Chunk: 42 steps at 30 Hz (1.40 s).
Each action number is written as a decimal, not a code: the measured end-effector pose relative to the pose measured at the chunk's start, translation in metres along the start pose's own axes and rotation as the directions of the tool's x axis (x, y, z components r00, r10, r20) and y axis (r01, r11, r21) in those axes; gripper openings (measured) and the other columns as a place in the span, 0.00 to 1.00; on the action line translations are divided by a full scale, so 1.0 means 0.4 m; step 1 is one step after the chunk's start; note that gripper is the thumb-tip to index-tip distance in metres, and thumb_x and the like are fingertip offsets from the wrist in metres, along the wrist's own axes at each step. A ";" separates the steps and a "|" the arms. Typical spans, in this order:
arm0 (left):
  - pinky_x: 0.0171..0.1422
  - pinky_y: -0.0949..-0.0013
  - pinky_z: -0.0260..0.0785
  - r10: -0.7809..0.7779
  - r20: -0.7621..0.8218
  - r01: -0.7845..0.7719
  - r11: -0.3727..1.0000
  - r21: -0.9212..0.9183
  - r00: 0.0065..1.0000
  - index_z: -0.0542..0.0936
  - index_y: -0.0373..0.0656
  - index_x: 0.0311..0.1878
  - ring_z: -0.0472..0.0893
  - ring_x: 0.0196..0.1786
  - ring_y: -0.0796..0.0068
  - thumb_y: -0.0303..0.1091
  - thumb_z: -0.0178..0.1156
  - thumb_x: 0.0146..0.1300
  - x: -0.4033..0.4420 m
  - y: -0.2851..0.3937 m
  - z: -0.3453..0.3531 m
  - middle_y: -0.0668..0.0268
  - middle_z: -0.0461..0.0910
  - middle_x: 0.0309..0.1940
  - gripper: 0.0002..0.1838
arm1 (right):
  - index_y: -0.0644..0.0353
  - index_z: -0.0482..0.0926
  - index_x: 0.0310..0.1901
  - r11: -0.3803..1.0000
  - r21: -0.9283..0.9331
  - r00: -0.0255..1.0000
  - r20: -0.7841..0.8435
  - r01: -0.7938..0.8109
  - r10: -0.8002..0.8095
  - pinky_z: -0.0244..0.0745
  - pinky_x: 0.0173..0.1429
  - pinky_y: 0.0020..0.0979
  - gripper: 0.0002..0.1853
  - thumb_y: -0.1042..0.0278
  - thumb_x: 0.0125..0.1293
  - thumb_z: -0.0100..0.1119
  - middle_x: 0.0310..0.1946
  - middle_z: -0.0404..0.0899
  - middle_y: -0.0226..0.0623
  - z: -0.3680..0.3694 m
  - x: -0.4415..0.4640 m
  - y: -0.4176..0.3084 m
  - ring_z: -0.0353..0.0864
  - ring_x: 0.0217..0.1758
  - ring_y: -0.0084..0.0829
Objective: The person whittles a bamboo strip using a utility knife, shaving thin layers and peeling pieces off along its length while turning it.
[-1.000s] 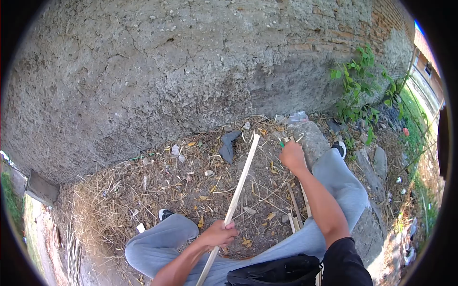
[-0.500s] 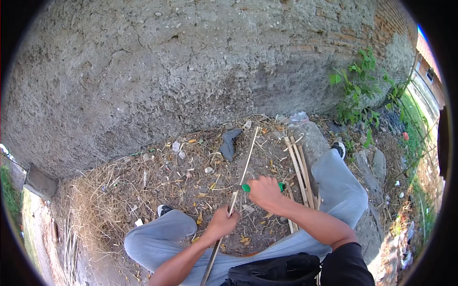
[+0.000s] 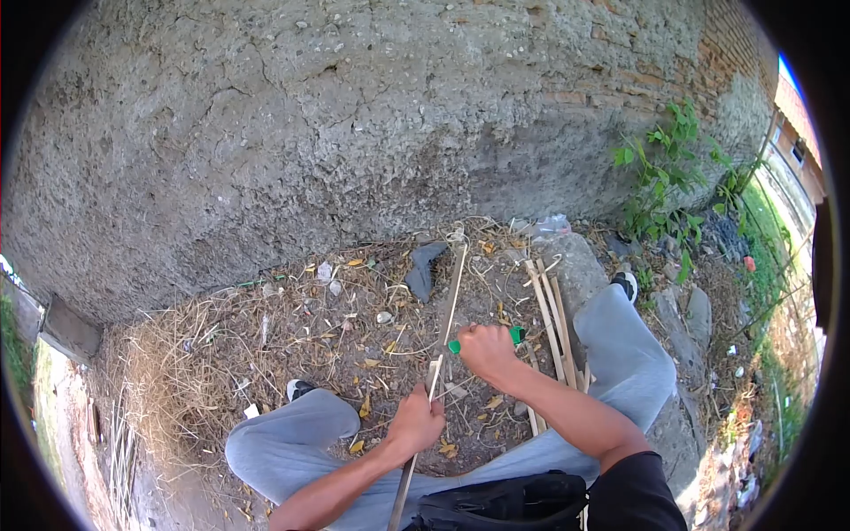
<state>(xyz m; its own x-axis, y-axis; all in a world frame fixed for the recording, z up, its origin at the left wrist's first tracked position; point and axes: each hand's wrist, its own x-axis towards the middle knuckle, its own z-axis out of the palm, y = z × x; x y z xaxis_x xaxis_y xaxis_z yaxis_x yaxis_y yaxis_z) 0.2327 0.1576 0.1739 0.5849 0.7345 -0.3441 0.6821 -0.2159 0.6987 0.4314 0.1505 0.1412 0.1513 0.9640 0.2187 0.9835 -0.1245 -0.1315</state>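
Observation:
My left hand (image 3: 418,425) is closed around a long, narrow strip of bamboo or wood (image 3: 401,496), which runs from near my lap up past my fingers to a pale end. Just above and to the right, my right hand (image 3: 487,351) is wrapped around a green handle (image 3: 454,347) whose ends stick out on both sides of the fist. What tool the handle belongs to is not clear. A second thin, pale-edged length (image 3: 455,296) stretches from near the handle's left end toward the wall; whether it joins the handle or the held strip, I cannot tell.
Several pale strips (image 3: 558,323) lie beside my right leg. A grey cloth scrap (image 3: 425,270) rests on ground littered with straw and leaves. A rough wall (image 3: 354,142) rises ahead, with a leafy plant (image 3: 660,177) at the right. A black bag (image 3: 505,504) sits at my lap.
My right hand has shifted slightly left along with the green handle. The thin length ahead shows a wider face and leans a little more left. My left hand keeps its grip.

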 end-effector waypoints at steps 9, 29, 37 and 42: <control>0.43 0.48 0.74 0.045 0.176 -0.046 0.999 -0.002 0.983 0.72 0.28 0.47 0.83 0.36 0.41 0.34 0.53 0.61 -0.072 0.009 0.002 0.39 0.80 0.28 0.17 | 0.64 0.84 0.35 0.844 0.068 0.833 -0.141 -0.531 0.535 0.79 0.45 0.49 0.08 0.72 0.58 0.57 0.36 0.83 0.55 -0.026 0.097 0.287 0.84 0.40 0.53; 0.18 0.75 0.58 -0.118 0.247 0.273 0.459 -0.845 0.962 0.72 0.41 0.39 0.65 0.16 0.81 0.47 0.39 0.79 -0.001 0.000 -0.055 0.70 0.67 0.18 0.21 | 0.57 0.82 0.30 0.980 0.186 0.993 0.105 -0.066 0.047 0.77 0.39 0.52 0.06 0.68 0.57 0.55 0.26 0.82 0.51 -0.078 -0.005 -0.029 0.84 0.32 0.53; 0.16 0.74 0.57 -0.214 0.025 0.178 0.733 -0.656 0.976 0.71 0.41 0.34 0.62 0.13 0.82 0.48 0.39 0.78 0.012 -0.030 0.009 0.72 0.64 0.14 0.22 | 0.60 0.82 0.33 0.999 0.040 0.999 0.048 -0.002 0.000 0.78 0.34 0.48 0.09 0.69 0.59 0.52 0.24 0.83 0.48 -0.048 -0.016 -0.046 0.85 0.28 0.46; 0.33 0.53 0.64 -0.028 -0.229 -0.070 0.911 -0.407 0.973 0.72 0.35 0.27 0.74 0.22 0.57 0.44 0.37 0.77 0.032 -0.079 0.056 0.55 0.69 0.16 0.26 | 0.64 0.82 0.34 0.999 0.002 0.999 -0.025 0.036 -0.036 0.78 0.30 0.45 0.09 0.71 0.59 0.53 0.22 0.83 0.47 -0.043 -0.018 -0.050 0.86 0.26 0.45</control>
<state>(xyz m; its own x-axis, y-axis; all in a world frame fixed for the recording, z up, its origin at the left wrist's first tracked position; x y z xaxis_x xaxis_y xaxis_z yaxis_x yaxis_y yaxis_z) 0.2284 0.1594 0.1334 0.4496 0.8681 -0.2106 0.4022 0.0139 0.9155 0.4125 0.1420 0.1589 0.1183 0.9617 0.2474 0.9881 -0.0894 -0.1252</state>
